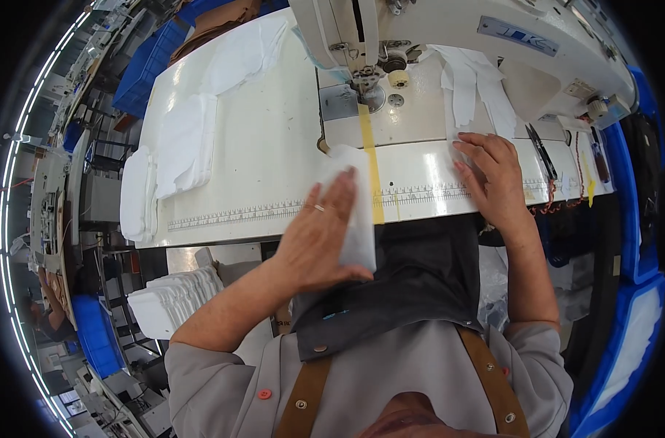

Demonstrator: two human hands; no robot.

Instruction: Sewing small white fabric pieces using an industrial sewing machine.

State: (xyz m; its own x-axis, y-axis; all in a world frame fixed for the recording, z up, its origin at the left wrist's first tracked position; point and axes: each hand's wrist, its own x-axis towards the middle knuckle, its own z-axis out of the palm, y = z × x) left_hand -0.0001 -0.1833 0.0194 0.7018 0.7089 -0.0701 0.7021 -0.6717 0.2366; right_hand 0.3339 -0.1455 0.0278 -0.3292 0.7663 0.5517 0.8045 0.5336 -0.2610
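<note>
My left hand lies with fingers stretched out on a folded white fabric piece, which hangs over the table's front edge. Its thumb points right, across the lower end of the fabric. To the right, my right hand is open, fingers bent and thumb apart, over the table's front part. Its fingertips are near a thin pale strip below several loose white fabric pieces; whether they touch it I cannot tell. Ahead stands a sewing machine, its needle area just beyond a yellow tape strip.
White fabric stacks lie on the table's left side, more at the far left. Below the table sits another white stack. Black thread snips rest at the right. A printed ruler follows the front edge. Blue bins stand at the right.
</note>
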